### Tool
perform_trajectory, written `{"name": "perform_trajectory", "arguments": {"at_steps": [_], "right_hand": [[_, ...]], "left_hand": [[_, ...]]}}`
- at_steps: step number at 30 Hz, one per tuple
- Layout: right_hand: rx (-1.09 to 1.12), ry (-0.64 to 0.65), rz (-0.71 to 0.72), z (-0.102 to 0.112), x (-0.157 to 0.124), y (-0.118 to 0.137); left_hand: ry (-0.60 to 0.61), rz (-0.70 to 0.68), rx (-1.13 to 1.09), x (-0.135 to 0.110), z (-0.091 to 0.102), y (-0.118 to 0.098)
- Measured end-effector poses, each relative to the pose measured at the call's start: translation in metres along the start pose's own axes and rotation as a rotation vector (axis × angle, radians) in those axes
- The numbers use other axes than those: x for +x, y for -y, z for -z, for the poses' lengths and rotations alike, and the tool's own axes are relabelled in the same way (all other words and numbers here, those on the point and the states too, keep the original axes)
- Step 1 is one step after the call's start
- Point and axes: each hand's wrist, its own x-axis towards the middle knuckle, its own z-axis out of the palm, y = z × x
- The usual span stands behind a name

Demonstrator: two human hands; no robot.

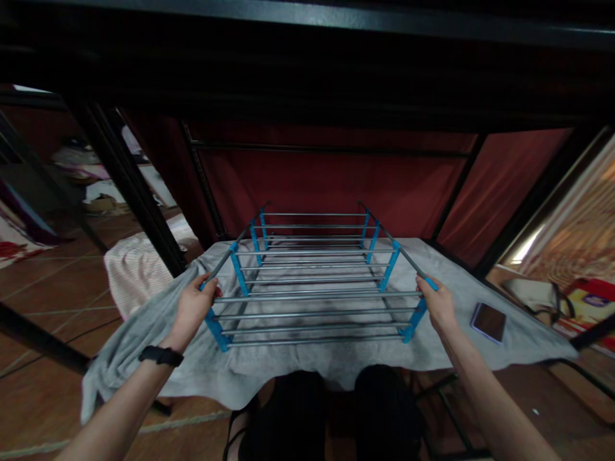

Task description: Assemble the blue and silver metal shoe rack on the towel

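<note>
A rack of grey metal tubes with blue plastic connectors [312, 296] lies across the grey cloth in front of me. Several crossbars run between its two long side tubes. My left hand [195, 304] has its fingers wrapped round the near left corner, at a blue connector. On the opposite side, my right hand [438, 301] grips the near right corner, thumb along the blue connector. A dark band is on my left wrist. The rack's far end reaches toward the red cloth backdrop.
The grey cloth [307, 362] covers the table and hangs over its front edge. A phone [489, 323] lies right of my right hand. Black metal posts [129, 186] and an overhead beam [307, 16] frame the space. A red cloth [331, 176] hangs behind. Red-yellow packaging [593, 301] sits far right.
</note>
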Motion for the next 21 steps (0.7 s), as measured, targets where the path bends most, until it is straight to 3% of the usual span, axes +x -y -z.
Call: {"name": "perform_trajectory", "arguments": {"at_steps": [13,21], "right_hand": [[0.040,0.016,0.025,-0.003,-0.002,0.005],[0.263,0.228,-0.106,0.011,-0.007,0.002]], "left_hand": [[0.028,0.072,-0.008,0.001,0.003,-0.005],[0.031,0.120,0.034,-0.002,0.006,-0.016]]}}
